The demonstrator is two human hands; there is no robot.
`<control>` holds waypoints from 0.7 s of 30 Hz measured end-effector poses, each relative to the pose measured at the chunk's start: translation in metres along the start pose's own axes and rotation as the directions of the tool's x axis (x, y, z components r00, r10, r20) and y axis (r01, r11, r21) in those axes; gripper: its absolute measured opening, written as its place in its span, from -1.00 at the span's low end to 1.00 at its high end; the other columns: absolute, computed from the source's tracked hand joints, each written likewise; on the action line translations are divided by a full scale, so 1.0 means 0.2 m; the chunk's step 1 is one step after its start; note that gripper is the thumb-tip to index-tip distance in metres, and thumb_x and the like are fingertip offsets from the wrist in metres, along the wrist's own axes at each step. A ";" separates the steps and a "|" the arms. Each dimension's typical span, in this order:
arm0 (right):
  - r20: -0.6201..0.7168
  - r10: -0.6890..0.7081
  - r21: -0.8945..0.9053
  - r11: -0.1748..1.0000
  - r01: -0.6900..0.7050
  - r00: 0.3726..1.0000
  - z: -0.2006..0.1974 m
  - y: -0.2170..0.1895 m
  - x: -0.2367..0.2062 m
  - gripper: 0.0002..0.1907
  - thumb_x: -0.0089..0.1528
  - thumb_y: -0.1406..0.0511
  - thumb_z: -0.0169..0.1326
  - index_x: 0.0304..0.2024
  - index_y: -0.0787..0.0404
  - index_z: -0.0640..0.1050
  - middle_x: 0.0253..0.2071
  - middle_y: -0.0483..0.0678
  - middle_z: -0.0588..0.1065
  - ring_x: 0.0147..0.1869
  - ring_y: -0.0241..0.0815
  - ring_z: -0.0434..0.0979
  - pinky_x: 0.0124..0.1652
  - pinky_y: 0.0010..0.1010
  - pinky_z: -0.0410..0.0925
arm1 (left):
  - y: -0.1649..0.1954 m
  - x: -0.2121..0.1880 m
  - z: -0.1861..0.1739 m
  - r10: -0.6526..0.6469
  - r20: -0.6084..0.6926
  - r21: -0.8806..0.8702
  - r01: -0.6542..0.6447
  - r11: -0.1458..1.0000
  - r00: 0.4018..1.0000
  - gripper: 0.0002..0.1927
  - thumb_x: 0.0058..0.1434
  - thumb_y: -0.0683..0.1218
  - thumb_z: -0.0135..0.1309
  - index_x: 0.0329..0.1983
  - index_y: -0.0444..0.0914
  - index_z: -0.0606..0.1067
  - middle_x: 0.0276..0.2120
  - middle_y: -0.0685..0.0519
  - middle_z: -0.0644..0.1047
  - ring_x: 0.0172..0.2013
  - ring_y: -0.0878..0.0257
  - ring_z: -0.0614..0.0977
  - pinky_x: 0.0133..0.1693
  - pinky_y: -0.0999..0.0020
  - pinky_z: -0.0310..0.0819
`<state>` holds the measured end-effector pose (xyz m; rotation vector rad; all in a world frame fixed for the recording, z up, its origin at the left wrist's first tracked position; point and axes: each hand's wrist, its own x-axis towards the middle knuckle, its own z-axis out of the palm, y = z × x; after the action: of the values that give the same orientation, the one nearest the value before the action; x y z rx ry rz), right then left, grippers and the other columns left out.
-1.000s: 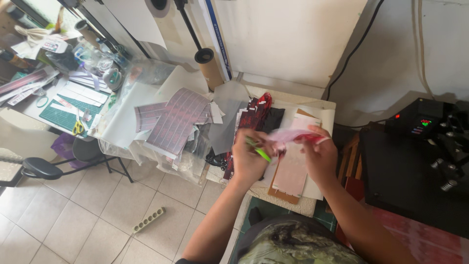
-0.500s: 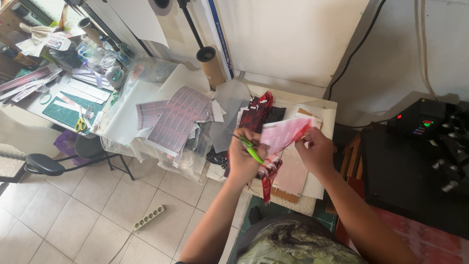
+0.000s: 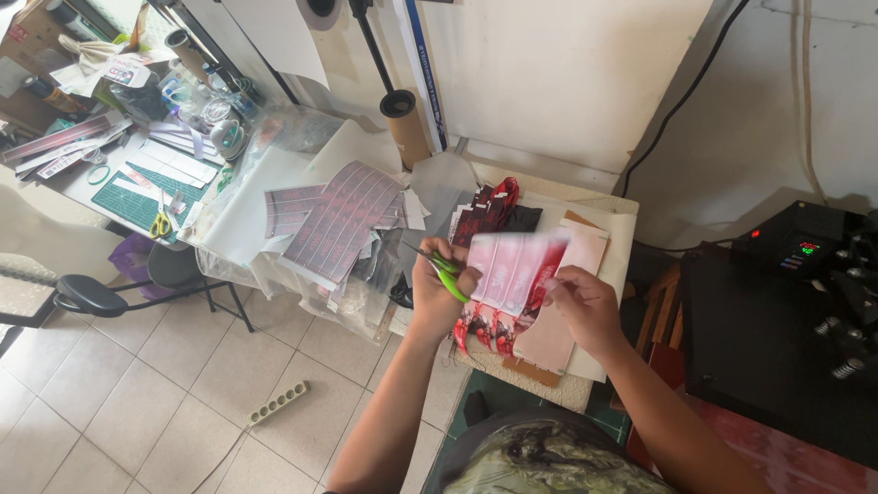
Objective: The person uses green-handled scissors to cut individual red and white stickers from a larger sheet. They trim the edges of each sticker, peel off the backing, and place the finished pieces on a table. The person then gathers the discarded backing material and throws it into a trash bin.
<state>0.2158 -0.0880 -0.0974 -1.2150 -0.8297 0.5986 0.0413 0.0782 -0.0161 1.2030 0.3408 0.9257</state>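
Observation:
My left hand (image 3: 437,291) grips a pair of green-handled scissors (image 3: 446,275) and pinches the left edge of a pink printed sheet (image 3: 512,267). My right hand (image 3: 582,307) holds the sheet's right edge. Both hands keep the sheet lifted above a small table. Red and black printed strips (image 3: 483,327) hang from the sheet's lower edge. A pale pink sheet on a brown board (image 3: 551,340) lies on the table under the hands.
A heap of red and black fabric strips (image 3: 491,209) lies at the back of the table. Printed sheets (image 3: 337,221) cover the plastic-draped table to the left. A black heat press (image 3: 785,322) stands at right. A power strip (image 3: 278,403) lies on the tiled floor.
The pink sheet has gone from crumpled between my hands to spread flat and lifted, with the red strips hanging below. Both hands have stayed over the same spot.

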 end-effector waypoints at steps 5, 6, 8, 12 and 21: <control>-0.125 -0.029 -0.073 0.997 0.020 0.992 0.06 -0.06 -0.05 -0.76 0.32 0.42 0.09 0.04 0.36 0.49 -0.29 -0.05 0.61 -0.30 -0.36 0.58 -0.27 -0.55 0.43 | -0.03 0.00 0.00 -0.031 -0.090 -0.032 0.028 0.999 0.995 -0.56 0.07 -0.43 0.13 -0.16 -0.18 0.24 -0.32 0.01 0.52 -0.35 0.33 0.54 -0.31 0.47 0.44; -0.159 -0.045 -0.081 0.996 0.033 0.986 0.07 -0.07 -0.05 -0.69 0.30 0.42 0.09 0.09 0.34 0.46 -0.30 -0.07 0.61 -0.32 -0.36 0.58 -0.27 -0.54 0.46 | -0.05 0.00 0.00 -0.047 -0.123 -0.098 0.035 0.995 0.991 -0.57 0.08 -0.43 0.12 -0.17 -0.18 0.24 -0.33 0.00 0.52 -0.34 0.32 0.55 -0.29 0.46 0.45; -0.157 -0.160 -0.196 0.972 0.128 0.975 0.09 -0.08 -0.06 -0.81 0.34 0.42 0.09 -0.01 0.36 0.48 -0.28 -0.01 0.61 -0.29 -0.35 0.61 -0.26 -0.52 0.48 | -0.10 0.03 -0.01 -0.113 -0.196 -0.146 0.084 0.986 0.974 -0.60 0.12 -0.43 0.11 -0.16 -0.19 0.26 -0.32 0.03 0.49 -0.32 0.34 0.54 -0.26 0.49 0.45; 0.035 -0.362 -0.210 0.908 0.361 0.931 0.03 -0.05 -0.11 -0.91 0.37 0.44 0.02 -0.08 0.33 0.45 0.25 0.18 0.44 -0.17 -0.35 0.61 -0.16 -0.52 0.49 | -0.16 0.09 -0.06 -0.226 -0.326 -0.406 0.080 0.910 0.918 -0.63 0.14 -0.44 0.04 -0.17 -0.17 0.29 -0.39 0.10 0.43 -0.40 0.34 0.49 -0.39 0.45 0.39; 0.485 0.157 -0.309 0.951 0.001 0.860 -0.18 0.08 -0.21 -0.83 0.27 0.33 0.16 -0.15 0.28 0.65 0.36 0.14 0.33 0.22 -0.14 0.42 0.14 -0.24 0.35 | -0.06 0.07 -0.11 -0.054 -0.378 -0.464 -0.138 0.875 0.924 -0.61 0.19 -0.46 -0.01 -0.13 -0.15 0.24 -0.28 0.05 0.49 -0.31 0.33 0.52 -0.24 0.49 0.45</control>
<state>0.2211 -0.1360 -0.1277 -1.3946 -1.3586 0.9063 0.0412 0.1024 -0.0314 0.5640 0.3632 1.2032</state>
